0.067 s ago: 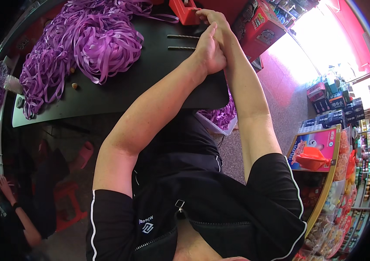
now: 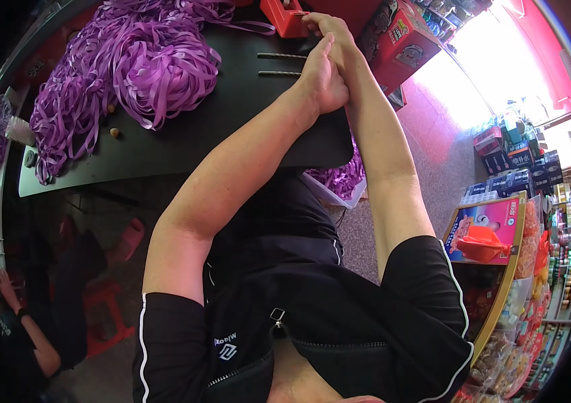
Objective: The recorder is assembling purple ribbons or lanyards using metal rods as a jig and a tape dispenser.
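Observation:
My left hand (image 2: 325, 84) lies against my right wrist at the table's right end, thumb stretched away from me. Its other fingers are hidden. Just beyond it, my right hand (image 2: 330, 28) has bent fingers at the edge of a red plastic device (image 2: 289, 19); whatever they pinch is too small to make out. Two thin spiral metal rods (image 2: 280, 73), like drill bits, stick out leftward beside my left hand, their right ends hidden. A large tangled heap of purple ribbon (image 2: 168, 77) covers the left part of the black table (image 2: 231, 131). One ribbon strand runs toward the red device.
A pale bin of purple ribbon (image 2: 342, 185) stands below the table's right corner. Red cartons (image 2: 403, 50) rise at the far right. Stacked boxes (image 2: 510, 161) and a display counter (image 2: 483, 232) line the right. Another person's hand (image 2: 7, 289) and a red stool (image 2: 107, 312) are left.
My hands and the ribbon heap stay in place. The other person's hand at the far left has shifted slightly.

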The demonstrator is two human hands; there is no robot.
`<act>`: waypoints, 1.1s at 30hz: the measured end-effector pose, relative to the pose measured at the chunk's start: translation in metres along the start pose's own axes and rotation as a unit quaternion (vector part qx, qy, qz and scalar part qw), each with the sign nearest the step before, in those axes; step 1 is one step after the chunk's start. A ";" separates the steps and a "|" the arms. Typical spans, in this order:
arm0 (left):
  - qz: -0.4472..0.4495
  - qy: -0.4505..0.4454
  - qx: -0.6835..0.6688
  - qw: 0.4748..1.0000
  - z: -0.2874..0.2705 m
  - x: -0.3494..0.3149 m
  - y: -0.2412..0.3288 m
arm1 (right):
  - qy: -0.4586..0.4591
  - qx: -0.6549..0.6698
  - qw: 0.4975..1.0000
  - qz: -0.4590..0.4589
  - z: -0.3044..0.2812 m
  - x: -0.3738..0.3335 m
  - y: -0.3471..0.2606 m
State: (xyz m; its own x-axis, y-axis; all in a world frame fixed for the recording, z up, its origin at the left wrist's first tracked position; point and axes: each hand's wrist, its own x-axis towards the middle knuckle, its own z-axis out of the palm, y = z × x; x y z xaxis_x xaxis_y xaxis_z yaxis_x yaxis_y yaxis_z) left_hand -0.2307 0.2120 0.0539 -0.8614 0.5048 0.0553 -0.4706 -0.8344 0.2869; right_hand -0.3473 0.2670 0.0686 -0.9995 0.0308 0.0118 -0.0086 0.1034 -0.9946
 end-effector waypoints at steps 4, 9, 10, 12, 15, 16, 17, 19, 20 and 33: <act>-0.004 -0.010 0.003 1.000 -0.003 0.002 0.001 | 0.007 -0.030 1.000 0.000 0.000 0.011 0.002; -0.015 0.003 0.007 1.000 -0.001 0.002 0.000 | -0.048 -0.151 0.985 -0.074 -0.008 0.025 0.011; -0.010 0.000 -0.004 1.000 -0.002 0.000 0.002 | -0.060 -0.167 0.979 -0.096 -0.004 0.021 0.008; -0.007 -0.004 -0.013 1.000 -0.002 0.000 0.003 | 0.005 -0.196 0.980 -0.042 0.001 0.016 0.005; -0.016 0.002 -0.021 1.000 -0.003 0.001 0.004 | 0.018 -0.120 0.991 -0.058 0.006 0.010 -0.001; -0.023 -0.003 -0.024 0.999 -0.003 0.000 0.004 | 0.019 -0.118 0.991 -0.060 0.005 0.007 0.000; -0.030 -0.008 -0.026 0.999 -0.003 -0.001 0.004 | 0.010 -0.066 0.996 -0.060 0.004 0.002 0.003; -0.031 -0.022 -0.039 0.999 -0.002 0.003 0.001 | -0.041 0.054 0.996 -0.063 -0.002 0.007 0.011; -0.034 -0.033 -0.057 0.997 -0.001 0.006 -0.003 | -0.036 0.055 0.995 -0.071 -0.015 0.016 0.015; -0.049 0.063 0.022 0.997 -0.008 0.001 -0.003 | -0.278 -0.129 0.949 -0.074 -0.127 -0.075 -0.024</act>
State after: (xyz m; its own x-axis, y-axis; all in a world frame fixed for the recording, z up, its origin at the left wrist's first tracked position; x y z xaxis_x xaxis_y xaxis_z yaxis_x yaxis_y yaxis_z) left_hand -0.2321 0.2132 0.0452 -0.8302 0.5494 -0.0951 -0.5472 -0.7702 0.3275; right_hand -0.2684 0.3883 0.1049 -0.8514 -0.5241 0.0213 -0.2126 0.3078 -0.9274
